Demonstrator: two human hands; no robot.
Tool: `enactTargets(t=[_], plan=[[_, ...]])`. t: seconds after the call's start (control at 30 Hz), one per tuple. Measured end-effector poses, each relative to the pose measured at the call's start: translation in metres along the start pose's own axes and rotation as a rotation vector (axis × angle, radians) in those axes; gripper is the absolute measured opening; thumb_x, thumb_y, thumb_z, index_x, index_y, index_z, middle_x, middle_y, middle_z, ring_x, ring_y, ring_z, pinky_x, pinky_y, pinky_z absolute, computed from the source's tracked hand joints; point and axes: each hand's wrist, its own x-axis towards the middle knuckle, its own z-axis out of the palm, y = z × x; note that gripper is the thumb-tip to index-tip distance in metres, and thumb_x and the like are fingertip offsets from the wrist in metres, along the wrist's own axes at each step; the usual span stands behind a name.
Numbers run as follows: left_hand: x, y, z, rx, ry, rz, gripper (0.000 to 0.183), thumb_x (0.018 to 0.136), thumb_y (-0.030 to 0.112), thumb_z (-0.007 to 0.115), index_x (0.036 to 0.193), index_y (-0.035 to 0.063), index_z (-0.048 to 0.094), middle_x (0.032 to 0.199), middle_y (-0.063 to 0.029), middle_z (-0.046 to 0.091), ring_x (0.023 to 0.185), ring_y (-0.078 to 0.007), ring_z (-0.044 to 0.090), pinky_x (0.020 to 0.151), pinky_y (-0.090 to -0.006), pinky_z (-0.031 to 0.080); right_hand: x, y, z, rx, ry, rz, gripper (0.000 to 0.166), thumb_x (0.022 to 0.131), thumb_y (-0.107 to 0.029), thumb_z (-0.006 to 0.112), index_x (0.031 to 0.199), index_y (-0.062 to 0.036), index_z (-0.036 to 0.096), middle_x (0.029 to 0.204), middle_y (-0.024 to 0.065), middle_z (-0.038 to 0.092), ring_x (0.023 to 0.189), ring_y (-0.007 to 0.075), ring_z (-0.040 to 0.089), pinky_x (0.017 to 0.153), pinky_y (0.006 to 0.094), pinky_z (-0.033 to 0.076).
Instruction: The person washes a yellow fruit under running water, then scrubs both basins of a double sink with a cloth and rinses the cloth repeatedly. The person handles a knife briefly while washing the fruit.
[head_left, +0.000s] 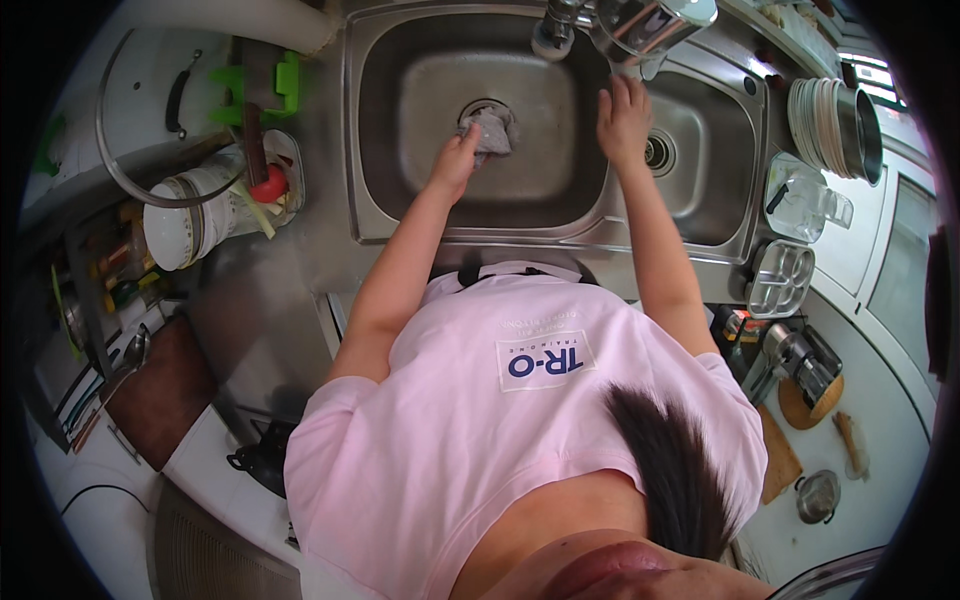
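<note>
In the head view, my left hand (456, 160) grips a crumpled grey cloth (493, 133) over the drain of the large steel sink basin (540, 180). My right hand (625, 124) is raised near the divider between the two basins, palm down, its fingertips just below the chrome faucet (637, 34). Its fingers are slightly apart, and nothing shows in them. Beside this hand lies the drain (658, 152) of the smaller basin (712, 142). Whether the fingertips touch the faucet I cannot tell.
Stacked bowls (169, 225) and a red-ended utensil (268, 184) stand left of the sink. On the right are stacked plates (814, 127) beside a metal bowl (866, 139), a clear jug (799, 202) and a divided steel tray (781, 279). A curved metal rim (105, 142) arches at the upper left.
</note>
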Motion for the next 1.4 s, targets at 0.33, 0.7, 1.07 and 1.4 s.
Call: enactTargets(t=[0.33, 0.7, 1.07, 1.4], plan=[[-0.026, -0.055, 0.122, 0.874, -0.628, 0.049, 0.058, 0.096, 0.042, 0.026, 0.133, -0.0023, 0.032, 0.144, -0.0210, 0.018, 0.136, -0.0300, 0.012, 0.110, -0.0356, 0.013, -0.002, 0.029, 0.024, -0.065, -0.096, 0.085, 0.043, 0.090, -0.024, 0.046, 0.132, -0.0162, 0.040, 0.138, 0.0123, 0.036, 0.123, 0.0354, 0.037, 0.101, 0.0426, 0.032], [-0.040, 0.008, -0.044, 1.635, -0.696, -0.531, 0.074, 0.090, 0.059, 0.012, 0.139, 0.0073, 0.028, 0.147, -0.0171, 0.016, 0.137, -0.0333, 0.007, 0.111, -0.0419, 0.010, 0.008, 0.010, -0.004, 0.044, -0.131, 0.145, 0.047, 0.088, -0.018, 0.047, 0.133, -0.0109, 0.037, 0.123, 0.0223, 0.043, 0.108, 0.0414, 0.045, 0.091, 0.0469, 0.039], [-0.047, -0.004, 0.119, 0.867, -0.820, -0.218, 0.083, 0.086, 0.068, 0.011, 0.143, 0.0083, 0.012, 0.150, -0.0118, 0.002, 0.138, -0.0236, -0.004, 0.112, -0.0354, 0.002, 0.001, 0.019, 0.008, 0.061, -0.055, 0.179, 0.043, 0.087, -0.018, 0.049, 0.129, -0.0090, 0.042, 0.126, 0.0213, 0.042, 0.107, 0.0408, 0.045, 0.092, 0.0447, 0.039], [-0.013, 0.005, -0.080, 1.985, -0.798, -0.613, 0.070, 0.090, 0.059, 0.015, 0.142, 0.0119, 0.021, 0.150, -0.0051, 0.013, 0.139, -0.0209, 0.003, 0.112, -0.0437, 0.002, 0.001, 0.016, 0.007, 0.147, -0.082, 0.203, 0.043, 0.087, -0.017, 0.048, 0.129, -0.0096, 0.042, 0.128, 0.0222, 0.042, 0.109, 0.0419, 0.045, 0.093, 0.0444, 0.038]])
